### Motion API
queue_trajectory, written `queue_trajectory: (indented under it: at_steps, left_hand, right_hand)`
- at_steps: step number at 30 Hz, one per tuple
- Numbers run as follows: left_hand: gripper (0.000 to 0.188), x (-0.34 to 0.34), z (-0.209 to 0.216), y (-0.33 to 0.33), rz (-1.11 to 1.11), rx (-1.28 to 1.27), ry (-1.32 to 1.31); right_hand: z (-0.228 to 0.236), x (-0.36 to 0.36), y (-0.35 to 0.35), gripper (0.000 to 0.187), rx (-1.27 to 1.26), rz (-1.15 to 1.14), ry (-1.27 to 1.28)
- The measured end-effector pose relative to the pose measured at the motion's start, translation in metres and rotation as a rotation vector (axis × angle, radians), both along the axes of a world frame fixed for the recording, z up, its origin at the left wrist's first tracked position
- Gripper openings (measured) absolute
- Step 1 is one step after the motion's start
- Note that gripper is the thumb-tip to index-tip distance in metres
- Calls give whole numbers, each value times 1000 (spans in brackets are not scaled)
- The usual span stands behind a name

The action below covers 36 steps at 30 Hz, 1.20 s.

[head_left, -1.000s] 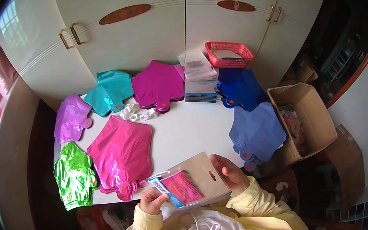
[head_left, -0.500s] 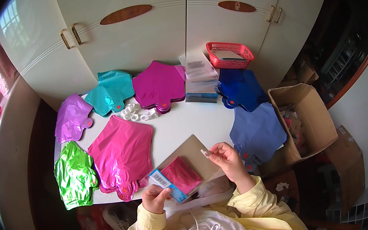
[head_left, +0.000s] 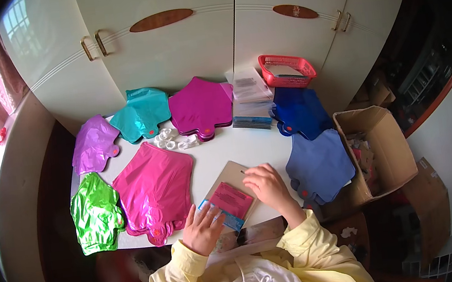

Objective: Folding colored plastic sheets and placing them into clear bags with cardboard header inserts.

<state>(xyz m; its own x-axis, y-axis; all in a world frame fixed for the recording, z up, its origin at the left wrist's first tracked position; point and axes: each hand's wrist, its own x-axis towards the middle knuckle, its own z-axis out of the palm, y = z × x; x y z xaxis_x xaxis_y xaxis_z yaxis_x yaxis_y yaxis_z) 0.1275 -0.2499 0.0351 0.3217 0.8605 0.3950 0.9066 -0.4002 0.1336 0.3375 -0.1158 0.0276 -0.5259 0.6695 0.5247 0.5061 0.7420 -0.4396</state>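
A flat grey-brown packet [head_left: 231, 173] lies aslant on the table before me. On it are a folded pink piece [head_left: 231, 199] with faint print and a blue strip [head_left: 233, 221] along its near side. My left hand [head_left: 204, 230] rests over the blue strip's left end, fingers spread. Over the packet's far right part, my right hand [head_left: 267, 186] has its fingers bent and close together, tips near a small dark slot. Whether anything is pinched there is hidden. Left of the packet lies a stack of pink foil balloons [head_left: 156, 188].
Around the white table [head_left: 214, 162] lie green [head_left: 96, 214], purple [head_left: 94, 142], teal [head_left: 142, 114], magenta [head_left: 201, 107], dark blue [head_left: 302, 111] and grey-blue [head_left: 321, 166] foil balloons. White rings [head_left: 167, 139], stacked packets [head_left: 251, 104] and a red basket [head_left: 287, 70] stand behind. A cardboard box [head_left: 378, 151] is at right.
The packet has been lowered flat onto the table. My left hand has gone from gripping its near corner to lying spread on it. My right hand has moved in over it.
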Motion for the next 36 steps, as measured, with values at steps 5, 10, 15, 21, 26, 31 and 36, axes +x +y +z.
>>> queue_trajectory:
  at_steps: [5, 10, 15, 21, 26, 31, 36]
  left_hand:
    - [21, -6, -11, 8, -79, 45, -60]
    - [24, -6, -12, 9, -116, 14, -89]
    - [25, -7, -11, 9, -131, -4, -99]
    - [26, -9, -13, 9, -150, 29, -89]
    - [27, 4, -7, 13, -96, 35, -87]
    - [26, 15, -12, 20, -27, -29, -103]
    - [21, 21, -16, 31, 16, 15, -162]
  right_hand:
    - [-3, 17, -16, 16, -182, 190, -67]
    - [-5, 23, -14, 17, -134, 197, -149]
    - [-2, 21, -12, 20, -112, 240, -158]
    - [-6, 18, -11, 22, -36, 271, -146]
    - [-6, 10, -8, 21, 57, 135, -199]
    - [43, 6, -9, 20, 165, 69, -264]
    - [72, 35, 92, 17, 77, -206, -561]
